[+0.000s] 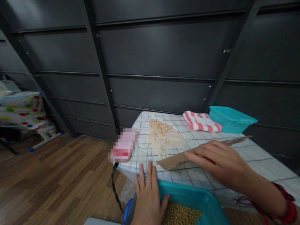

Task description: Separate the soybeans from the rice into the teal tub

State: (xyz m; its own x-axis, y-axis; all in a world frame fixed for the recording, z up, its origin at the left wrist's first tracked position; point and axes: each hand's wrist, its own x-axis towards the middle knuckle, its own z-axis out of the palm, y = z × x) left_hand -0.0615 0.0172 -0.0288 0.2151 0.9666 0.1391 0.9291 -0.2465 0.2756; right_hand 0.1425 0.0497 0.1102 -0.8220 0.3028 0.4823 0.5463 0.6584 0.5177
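My left hand [148, 193] lies on the rim of a teal tray [201, 200] at the near table edge, fingers stretched forward and thumb inside the rim. The tray holds yellowish beans [180, 215]. My right hand [217, 159] rests on a long strip of brown cardboard [173, 160], fingers pressed flat along it. The strip lies on the white checked tablecloth [257, 156]. Just beyond the strip sits a pile of pale grains [162, 136] with darker yellow ones at its far end.
A red-and-white striped cloth [201, 122] and a second teal tub [231, 118] sit at the table's far side. A blurred pink object [123, 145] lies at the left table edge. Dark metal wall behind; wood floor and a dotted cloth [22, 109] lie left.
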